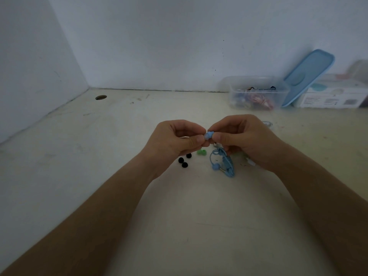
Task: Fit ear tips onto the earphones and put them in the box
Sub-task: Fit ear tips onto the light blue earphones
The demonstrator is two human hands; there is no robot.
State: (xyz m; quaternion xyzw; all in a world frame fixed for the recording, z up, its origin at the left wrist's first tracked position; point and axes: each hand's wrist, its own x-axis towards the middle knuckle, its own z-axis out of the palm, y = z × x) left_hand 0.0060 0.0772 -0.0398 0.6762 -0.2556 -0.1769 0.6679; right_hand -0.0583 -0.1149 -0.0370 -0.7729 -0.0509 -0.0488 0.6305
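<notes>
Both hands meet over the middle of the table around a small blue earbud (209,135). My left hand (175,142) pinches its left end, which looks like a blue ear tip, and my right hand (243,138) pinches the other end. The blue earphone cable (225,164) hangs coiled below my right hand, with the second blue earbud (216,166) resting on the table. Three black ear tips (184,160) and a green ear tip (201,152) lie under my left hand. The clear plastic box (256,92) stands open at the back right with several coloured earphones inside.
A blue lid (308,76) leans against the wall beside the clear box. A white printed carton (334,96) sits at the far right. A round hole (101,97) is in the tabletop at the back left. White walls close off the left and the back.
</notes>
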